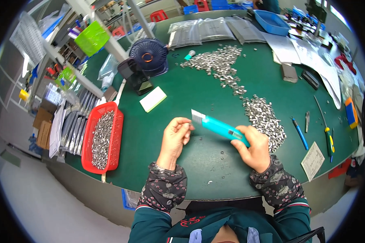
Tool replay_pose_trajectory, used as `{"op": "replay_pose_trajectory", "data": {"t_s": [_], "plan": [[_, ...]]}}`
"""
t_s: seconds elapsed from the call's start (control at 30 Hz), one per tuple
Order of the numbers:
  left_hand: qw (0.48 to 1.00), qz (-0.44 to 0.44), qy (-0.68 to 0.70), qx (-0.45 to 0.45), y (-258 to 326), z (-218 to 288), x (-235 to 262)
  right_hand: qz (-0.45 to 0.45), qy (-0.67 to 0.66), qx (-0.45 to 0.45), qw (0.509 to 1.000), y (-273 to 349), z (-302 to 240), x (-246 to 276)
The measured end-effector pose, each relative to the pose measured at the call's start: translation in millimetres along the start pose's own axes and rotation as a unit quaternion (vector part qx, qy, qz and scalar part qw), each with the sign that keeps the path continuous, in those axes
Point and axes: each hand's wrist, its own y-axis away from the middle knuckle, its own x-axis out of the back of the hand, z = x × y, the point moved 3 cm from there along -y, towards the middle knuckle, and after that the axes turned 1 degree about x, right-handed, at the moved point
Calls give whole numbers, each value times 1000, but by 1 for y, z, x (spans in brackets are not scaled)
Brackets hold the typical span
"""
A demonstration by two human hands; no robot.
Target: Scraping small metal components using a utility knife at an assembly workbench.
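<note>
1. Right hand (253,146) was wrapped around the teal utility cutter (223,128); the cutter was held above the worktop (190,166), between its middle and its front edge, tilted with the exposed blade (198,116) toward the left.
2. Left hand (174,135) had thumb and fingertips drawn together; it seemed to pinch a small metal piece (192,126), partly hidden by the fingers.
3. Chief risk, as judged: a cut to the left fingertips; cause, the bare blade just beside them, with no glove on either hand; a slip of the small piece could have turned the edge onto skin.
4. Second risk: a snapped blade tip; cause, a long thin blade levered sideways against hard metal.
5. Third risk: scatter; the near pile of metal pieces (265,121) lay beside the right hand, so a sweep of the wrist could have spread it toward the worktop's right edge; loose bits (222,153) near the front edge could have rolled off.
6. Writing: pale card (313,161) by the right front corner bore rows of marks, too small to read; red embroidered emblem (192,221) on the shirt, lettering not transcribed; dark label on the cutter's handle, not legible; no brand recorded.
</note>
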Motion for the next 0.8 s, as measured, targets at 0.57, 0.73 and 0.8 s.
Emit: {"op": "replay_pose_trajectory", "data": {"t_s": [0.57,0.73,0.8], "plan": [[907,-121,-403,-2,-57,-19,-102,292,-368,-211,857,-7,48,42],[797,-77,-591,-103,-85,-37,-130,296,-375,-193,857,-10,48,43],[793,-82,-595,-98,-91,-41,-135,302,-349,-188,867,-10,50,42]]}}
